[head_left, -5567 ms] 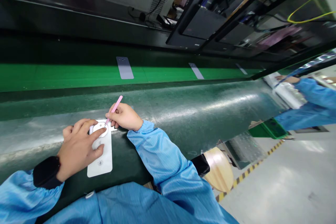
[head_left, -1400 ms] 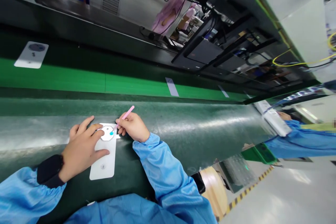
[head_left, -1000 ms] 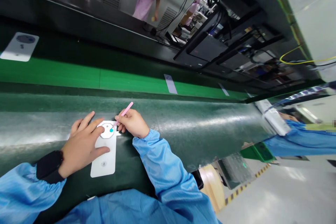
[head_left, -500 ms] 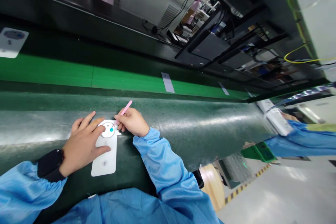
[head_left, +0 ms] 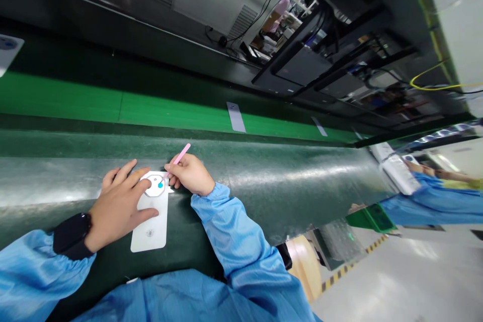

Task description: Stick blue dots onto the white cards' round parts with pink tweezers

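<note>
A white phone back panel (head_left: pixel 153 231) lies on the green bench, its octagonal camera area (head_left: pixel 154 188) at the far end with a small teal dot (head_left: pixel 160 185) in it. My left hand (head_left: pixel 123 204) rests over the panel's left edge, fingers spread, a fingertip touching the camera area. In my right hand (head_left: pixel 190 173) is a pair of pink tweezers (head_left: pixel 181 155), pinched near the middle. Their lower tips reach the camera area beside the teal dot. A small white tab (head_left: pixel 171 190) sticks out at the panel's right edge, under my right fingers.
Behind the bench (head_left: pixel 279 186) runs a green conveyor belt (head_left: pixel 173 113), with panels such as this one (head_left: pixel 236 117) spaced along it. At the right, a co-worker's blue sleeve (head_left: pixel 433 201) is beside a white packet (head_left: pixel 400 173). A green bin (head_left: pixel 372 219) stands below the bench edge.
The panels on the belt have shifted left. Both my hands and the tweezers stay almost still. At the far right, the co-worker's hands have moved.
</note>
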`<action>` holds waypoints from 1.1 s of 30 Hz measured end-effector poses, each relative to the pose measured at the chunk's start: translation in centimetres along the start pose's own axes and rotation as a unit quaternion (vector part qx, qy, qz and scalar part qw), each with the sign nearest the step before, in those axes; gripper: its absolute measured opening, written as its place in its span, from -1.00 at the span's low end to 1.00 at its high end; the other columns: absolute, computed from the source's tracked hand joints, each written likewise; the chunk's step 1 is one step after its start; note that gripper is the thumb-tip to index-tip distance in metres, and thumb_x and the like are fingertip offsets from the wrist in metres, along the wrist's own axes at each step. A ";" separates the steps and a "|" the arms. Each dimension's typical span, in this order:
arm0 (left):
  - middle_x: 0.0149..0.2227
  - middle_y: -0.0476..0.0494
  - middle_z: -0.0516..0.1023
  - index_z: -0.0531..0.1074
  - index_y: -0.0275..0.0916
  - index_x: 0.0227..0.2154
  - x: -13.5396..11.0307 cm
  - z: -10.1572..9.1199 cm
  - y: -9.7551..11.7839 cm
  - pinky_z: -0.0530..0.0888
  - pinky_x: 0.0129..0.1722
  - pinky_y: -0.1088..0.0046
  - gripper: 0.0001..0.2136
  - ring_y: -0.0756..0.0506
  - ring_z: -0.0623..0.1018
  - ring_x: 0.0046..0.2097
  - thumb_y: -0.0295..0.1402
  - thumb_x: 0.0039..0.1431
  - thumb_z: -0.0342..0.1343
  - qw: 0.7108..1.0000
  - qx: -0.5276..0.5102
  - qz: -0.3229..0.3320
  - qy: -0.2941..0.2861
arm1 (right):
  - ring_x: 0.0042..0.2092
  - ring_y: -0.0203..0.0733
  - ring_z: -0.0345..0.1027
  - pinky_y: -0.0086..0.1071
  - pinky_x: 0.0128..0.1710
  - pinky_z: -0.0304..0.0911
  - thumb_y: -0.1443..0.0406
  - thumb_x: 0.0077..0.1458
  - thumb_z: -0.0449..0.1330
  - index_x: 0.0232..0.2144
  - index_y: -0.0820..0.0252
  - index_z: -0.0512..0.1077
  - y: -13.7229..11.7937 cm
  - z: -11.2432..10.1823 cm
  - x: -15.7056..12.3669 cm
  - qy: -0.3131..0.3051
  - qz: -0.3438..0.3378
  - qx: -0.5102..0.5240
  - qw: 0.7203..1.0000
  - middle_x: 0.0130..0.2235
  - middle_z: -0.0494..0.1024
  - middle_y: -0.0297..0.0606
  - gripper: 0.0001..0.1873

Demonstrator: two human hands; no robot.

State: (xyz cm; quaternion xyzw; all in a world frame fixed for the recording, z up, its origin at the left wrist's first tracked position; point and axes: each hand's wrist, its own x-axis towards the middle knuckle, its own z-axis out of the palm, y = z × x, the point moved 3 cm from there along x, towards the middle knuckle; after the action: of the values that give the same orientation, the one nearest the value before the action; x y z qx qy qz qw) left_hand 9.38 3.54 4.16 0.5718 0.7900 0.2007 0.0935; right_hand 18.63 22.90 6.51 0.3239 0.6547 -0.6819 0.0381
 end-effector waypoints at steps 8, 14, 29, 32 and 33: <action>0.34 -0.27 0.60 0.63 -0.03 -0.05 0.1 0.0 0.0 0.33 0.38 -0.25 -0.58 -0.59 0.35 0.49 0.06 0.14 0.41 1.000 0.002 0.005 0.007 | -0.57 -0.32 0.40 -0.53 -0.59 0.34 0.37 0.31 0.38 -0.44 0.21 0.44 -0.3 0.2 -0.2 0.012 0.014 0.001 1.000 -0.55 0.53 -0.35 -0.73; 0.29 -0.28 0.61 0.64 -0.02 -0.05 0.0 -0.1 0.1 0.35 0.35 -0.20 -0.58 -0.58 0.37 0.46 0.05 0.12 0.42 1.000 0.012 0.007 0.019 | -0.58 -0.34 0.40 -0.57 -0.60 0.30 0.37 0.29 0.43 -0.44 0.20 0.42 -0.2 0.1 -0.1 0.007 0.007 0.003 1.000 -0.56 0.51 -0.38 -0.69; 0.24 -0.35 0.61 0.67 -0.05 -0.04 -0.1 -0.3 0.4 0.36 0.25 -0.24 -0.61 -0.61 0.39 0.40 -0.02 0.13 0.43 0.999 0.036 0.014 0.013 | -0.60 -0.36 0.37 -0.59 -0.62 0.26 0.47 0.35 0.32 -0.43 0.21 0.42 -1.5 0.6 -0.9 0.028 0.033 -0.017 0.999 -0.60 0.48 -0.42 -0.71; 0.23 -0.36 0.62 0.69 -0.02 -0.03 -0.1 -0.3 0.5 0.35 0.24 -0.26 -0.63 -0.62 0.39 0.39 -0.05 0.12 0.45 0.999 0.035 0.021 0.017 | -0.60 -0.35 0.37 -0.59 -0.62 0.26 0.47 0.35 0.33 -0.43 0.21 0.41 -1.6 0.6 -1.0 0.033 0.036 -0.020 0.999 -0.60 0.48 -0.43 -0.70; 0.23 -0.35 0.62 0.70 0.00 -0.03 -0.1 -0.3 0.5 0.35 0.24 -0.26 -0.64 -0.62 0.39 0.39 -0.06 0.12 0.45 0.999 0.034 0.022 0.018 | -0.60 -0.35 0.37 -0.58 -0.62 0.26 0.47 0.35 0.34 -0.43 0.21 0.41 -1.5 0.6 -1.0 0.034 0.037 -0.020 0.999 -0.60 0.48 -0.43 -0.70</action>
State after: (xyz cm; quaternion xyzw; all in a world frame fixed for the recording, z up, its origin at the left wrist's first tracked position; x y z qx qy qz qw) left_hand 9.73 3.55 4.70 0.5881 0.7851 0.1859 0.0558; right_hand 18.44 22.22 8.27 0.3702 0.6571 -0.6550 0.0473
